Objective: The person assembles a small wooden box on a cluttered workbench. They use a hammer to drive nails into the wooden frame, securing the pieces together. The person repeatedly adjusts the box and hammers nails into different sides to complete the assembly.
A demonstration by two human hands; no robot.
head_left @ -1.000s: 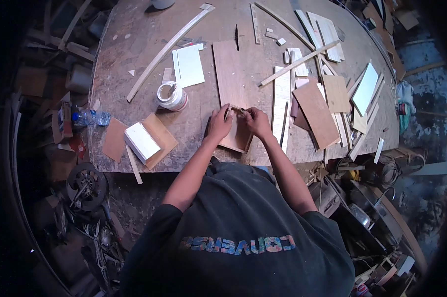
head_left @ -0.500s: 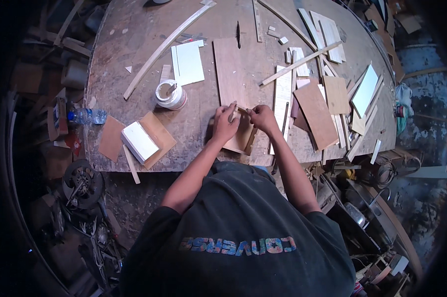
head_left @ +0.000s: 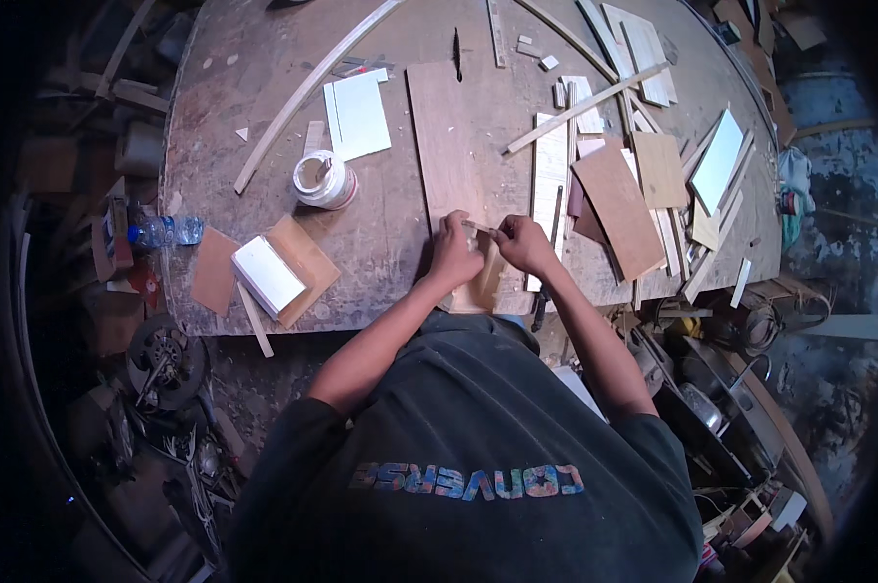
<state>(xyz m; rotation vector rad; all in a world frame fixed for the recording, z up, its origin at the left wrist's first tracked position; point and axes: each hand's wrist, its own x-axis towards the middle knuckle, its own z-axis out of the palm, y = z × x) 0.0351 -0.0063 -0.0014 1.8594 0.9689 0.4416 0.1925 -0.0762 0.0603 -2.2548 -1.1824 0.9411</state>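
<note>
White and round, a tub (head_left: 324,185) stands on the bench (head_left: 361,238), then comes the left hand (head_left: 456,255), its fingers bent at a thin wood strip (head_left: 481,227), though I cannot tell how they grip, then the wooden box (head_left: 470,294) by the near edge, then the right hand (head_left: 526,245), its fingers pinching the strip's other end.

The shallow wooden box (head_left: 473,296) I hold is bare, matt wood. Beyond it, on the far side, lies a wooden board (head_left: 444,146), flat, smooth and dull. The workbench top (head_left: 244,209) beneath looks rough, scuffed and stained. To the left: a jar (head_left: 327,194) of smooth white plastic and a bottle (head_left: 178,230) of clear, glossy plastic. To the right: a raw, matt wood strip (head_left: 585,109) and a smooth, pale-faced panel (head_left: 719,163). My T-shirt (head_left: 497,408) is dark, matt cloth.
</note>
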